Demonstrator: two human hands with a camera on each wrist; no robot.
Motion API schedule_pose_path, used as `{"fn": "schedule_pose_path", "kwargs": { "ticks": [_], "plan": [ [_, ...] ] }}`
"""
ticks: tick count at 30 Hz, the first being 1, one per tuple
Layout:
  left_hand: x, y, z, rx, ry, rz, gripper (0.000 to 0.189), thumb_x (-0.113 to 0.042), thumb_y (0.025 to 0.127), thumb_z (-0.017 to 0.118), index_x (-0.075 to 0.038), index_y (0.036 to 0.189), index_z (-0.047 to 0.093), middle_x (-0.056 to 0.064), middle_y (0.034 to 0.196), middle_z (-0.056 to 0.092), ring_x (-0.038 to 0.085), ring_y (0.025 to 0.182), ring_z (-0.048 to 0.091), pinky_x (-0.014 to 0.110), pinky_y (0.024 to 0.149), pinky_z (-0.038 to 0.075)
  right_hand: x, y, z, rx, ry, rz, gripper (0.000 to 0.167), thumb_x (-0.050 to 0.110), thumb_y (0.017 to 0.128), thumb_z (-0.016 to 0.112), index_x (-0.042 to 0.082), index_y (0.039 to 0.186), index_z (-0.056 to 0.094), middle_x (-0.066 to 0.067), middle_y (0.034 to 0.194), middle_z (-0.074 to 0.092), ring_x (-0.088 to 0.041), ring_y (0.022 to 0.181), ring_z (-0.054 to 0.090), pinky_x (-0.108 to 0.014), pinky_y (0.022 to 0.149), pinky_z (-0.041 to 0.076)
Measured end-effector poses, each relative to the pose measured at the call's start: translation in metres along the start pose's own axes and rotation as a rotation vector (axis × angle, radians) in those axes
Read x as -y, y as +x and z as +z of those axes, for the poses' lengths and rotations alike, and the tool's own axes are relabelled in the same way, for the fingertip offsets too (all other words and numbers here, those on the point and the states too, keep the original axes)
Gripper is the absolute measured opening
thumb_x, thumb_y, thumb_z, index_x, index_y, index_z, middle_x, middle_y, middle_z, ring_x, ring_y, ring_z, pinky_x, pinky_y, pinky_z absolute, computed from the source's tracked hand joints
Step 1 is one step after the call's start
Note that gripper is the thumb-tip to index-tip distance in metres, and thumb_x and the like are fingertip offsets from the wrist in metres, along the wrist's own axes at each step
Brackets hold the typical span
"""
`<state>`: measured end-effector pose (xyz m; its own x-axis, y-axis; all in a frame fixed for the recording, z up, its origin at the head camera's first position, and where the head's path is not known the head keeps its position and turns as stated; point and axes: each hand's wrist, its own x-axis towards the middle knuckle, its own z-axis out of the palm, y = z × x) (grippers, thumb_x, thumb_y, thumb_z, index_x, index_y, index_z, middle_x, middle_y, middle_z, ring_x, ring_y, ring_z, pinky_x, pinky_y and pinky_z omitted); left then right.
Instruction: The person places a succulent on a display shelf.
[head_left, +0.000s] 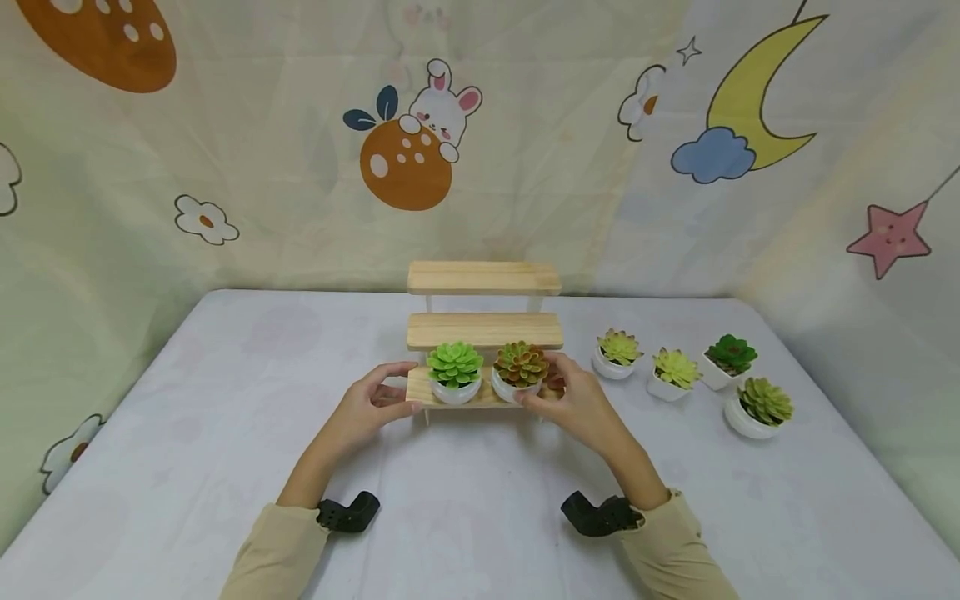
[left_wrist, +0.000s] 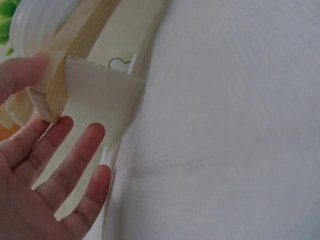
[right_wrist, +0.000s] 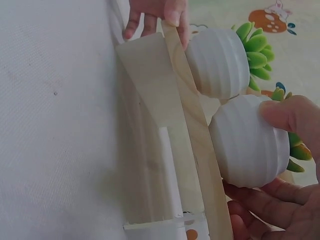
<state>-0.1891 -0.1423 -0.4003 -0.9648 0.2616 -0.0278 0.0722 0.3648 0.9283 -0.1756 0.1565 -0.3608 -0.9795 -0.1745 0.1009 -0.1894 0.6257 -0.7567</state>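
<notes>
A three-tier wooden plant stand (head_left: 483, 331) stands on the table. On its lowest board are a bright green succulent (head_left: 455, 364) in a white ribbed pot (right_wrist: 220, 62) and a reddish-brown and green succulent (head_left: 521, 364) in a similar pot (right_wrist: 247, 142). My right hand (head_left: 577, 402) holds this second pot between thumb and fingers, its base at the board. At the board's left end, my left hand (head_left: 375, 400) pinches the wood, thumb (left_wrist: 25, 75) on one side and fingertips on the other; its outer fingers are spread apart.
To the right stand several more potted succulents: a yellow-green one with reddish tips (head_left: 618, 347), a pale yellow-green one (head_left: 675, 369), a dark green one (head_left: 731, 356) and a larger green one (head_left: 763, 402). A printed cloth (head_left: 540, 192) hangs behind the white-covered table (head_left: 465, 517).
</notes>
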Motion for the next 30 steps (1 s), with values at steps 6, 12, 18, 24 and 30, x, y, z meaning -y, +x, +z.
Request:
{"fn": "schedule_pose_path", "kwargs": {
  "ticks": [6,12,18,24,30],
  "plan": [
    [-0.001,-0.001,0.0,-0.004,0.003,-0.011,0.056,-0.024,0.081,0.072,-0.018,0.132,0.049,0.01,0.134,0.047,0.025,0.106,0.058,0.039,0.086,0.045,0.002,-0.001,-0.003,0.028,-0.004,-0.003,0.068,0.031,0.079,0.074,0.0,0.132,0.044,-0.017,0.119,0.059,-0.025,0.099,0.059,-0.037,0.081,0.049],
    [-0.001,0.0,0.0,-0.002,0.005,-0.011,0.057,-0.025,0.081,0.072,-0.019,0.133,0.048,0.01,0.135,0.047,0.025,0.107,0.057,0.04,0.086,0.044,0.0,-0.004,-0.013,0.063,-0.005,-0.051,0.067,0.03,0.081,0.072,0.003,0.135,0.043,-0.017,0.128,0.054,-0.028,0.105,0.058,-0.041,0.085,0.049],
    [0.0,0.0,0.001,0.003,0.002,0.003,0.057,-0.024,0.081,0.071,-0.018,0.133,0.048,0.011,0.135,0.047,0.025,0.107,0.057,0.038,0.085,0.045,-0.003,-0.008,-0.034,0.03,-0.022,-0.133,0.053,0.024,0.084,0.069,0.003,0.129,0.05,-0.016,0.124,0.057,-0.03,0.108,0.056,-0.044,0.091,0.046],
    [-0.001,0.001,0.001,0.003,0.001,0.001,0.056,-0.025,0.081,0.071,-0.019,0.132,0.049,0.01,0.135,0.047,0.025,0.107,0.057,0.038,0.085,0.045,-0.005,-0.016,-0.066,-0.039,-0.063,-0.086,0.05,0.03,0.086,0.066,0.008,0.128,0.052,-0.013,0.124,0.058,-0.029,0.112,0.054,-0.046,0.093,0.044],
    [-0.001,0.001,0.001,0.003,0.002,0.003,0.057,-0.024,0.081,0.072,-0.018,0.133,0.048,0.011,0.135,0.047,0.026,0.107,0.057,0.04,0.086,0.045,-0.015,-0.025,-0.094,-0.126,-0.113,-0.028,0.051,0.032,0.088,0.063,0.01,0.132,0.048,-0.013,0.129,0.054,-0.03,0.116,0.05,-0.047,0.092,0.043]
  ]
}}
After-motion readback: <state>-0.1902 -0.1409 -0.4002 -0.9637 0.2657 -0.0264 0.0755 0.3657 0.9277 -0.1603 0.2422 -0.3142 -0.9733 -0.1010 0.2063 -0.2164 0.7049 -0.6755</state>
